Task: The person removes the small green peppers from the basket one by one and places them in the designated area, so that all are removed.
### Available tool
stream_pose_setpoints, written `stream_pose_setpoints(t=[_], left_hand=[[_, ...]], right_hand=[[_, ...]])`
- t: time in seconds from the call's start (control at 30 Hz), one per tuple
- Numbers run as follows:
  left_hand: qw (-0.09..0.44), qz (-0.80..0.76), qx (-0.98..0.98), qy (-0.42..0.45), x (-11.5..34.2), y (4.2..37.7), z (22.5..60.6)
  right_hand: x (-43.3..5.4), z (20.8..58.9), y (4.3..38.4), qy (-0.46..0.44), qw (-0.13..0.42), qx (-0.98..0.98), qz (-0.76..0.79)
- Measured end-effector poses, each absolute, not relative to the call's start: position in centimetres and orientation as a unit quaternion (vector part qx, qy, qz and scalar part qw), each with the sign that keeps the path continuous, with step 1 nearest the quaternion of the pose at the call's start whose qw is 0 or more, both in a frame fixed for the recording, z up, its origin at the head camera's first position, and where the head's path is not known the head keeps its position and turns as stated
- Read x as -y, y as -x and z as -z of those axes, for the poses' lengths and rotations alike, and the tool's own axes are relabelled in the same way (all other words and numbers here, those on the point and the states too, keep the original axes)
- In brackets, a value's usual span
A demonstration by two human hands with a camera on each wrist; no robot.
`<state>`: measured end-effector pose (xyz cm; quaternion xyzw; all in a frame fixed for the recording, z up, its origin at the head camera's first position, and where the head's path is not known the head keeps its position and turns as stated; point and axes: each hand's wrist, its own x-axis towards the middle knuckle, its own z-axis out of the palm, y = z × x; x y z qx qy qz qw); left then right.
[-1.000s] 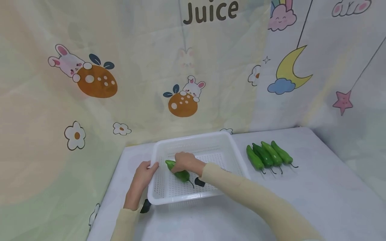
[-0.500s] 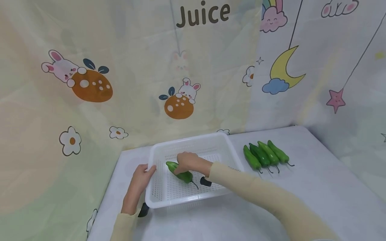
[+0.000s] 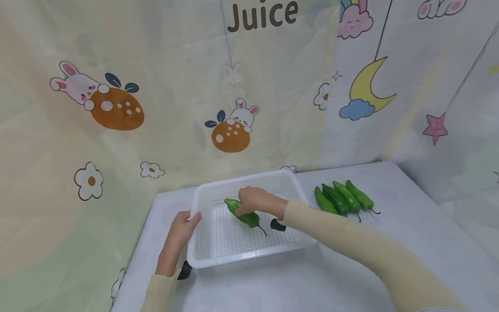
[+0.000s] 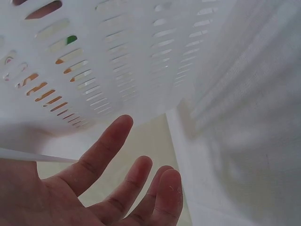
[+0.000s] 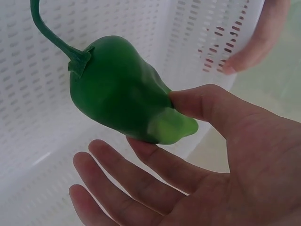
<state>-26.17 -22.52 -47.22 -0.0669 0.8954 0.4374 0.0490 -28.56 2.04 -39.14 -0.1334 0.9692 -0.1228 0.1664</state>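
Observation:
In the head view a white perforated plastic basket point(image 3: 249, 255) stands on the table. My right hand point(image 3: 257, 202) is over the inside of the basket and pinches a green chili pepper point(image 3: 249, 219) near its tip. The right wrist view shows thumb and index finger on the pepper point(image 5: 110, 87), its curved stem pointing away from the palm and the other fingers spread. My left hand point(image 3: 181, 229) holds the basket's left rim, with its thumb over the edge. Its other fingers lie outside, beside the slotted wall point(image 4: 117, 52) in the left wrist view.
Several green peppers point(image 3: 352, 200) lie side by side on the white table point(image 3: 421, 225), right of the basket and partly behind my right sleeve point(image 3: 343, 234). A printed cloth point(image 3: 175, 86) hangs behind the table.
My right hand has moved right and a little toward the back with the pepper, over the middle of the basket. The left hand keeps its place on the rim. The head view has shifted slightly.

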Motion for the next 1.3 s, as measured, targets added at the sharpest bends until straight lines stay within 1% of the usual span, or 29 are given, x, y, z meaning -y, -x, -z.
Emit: stream_pose_setpoints(t=[0.23, 0.53, 0.97, 1.3], left_hand=[[0.051, -0.442, -0.893, 0.064, 22.6, 26.2, 47.3], [0.047, -0.442, -0.893, 0.067, 22.4, 26.3, 47.1], [0.041, -0.437, -0.896, 0.066, 22.5, 26.1, 47.2], [0.041, -0.432, -0.899, 0.063, 22.5, 26.1, 47.3]], right_hand=[[-2.7, 37.5, 28.3, 0.156, 0.152, -0.970, 0.105], [-4.6, 36.4, 28.1, 0.153, 0.145, -0.973, 0.097], [-7.3, 36.5, 27.8, 0.135, 0.159, -0.972, 0.110], [-10.1, 35.5, 28.2, 0.131, 0.166, -0.969, 0.129]])
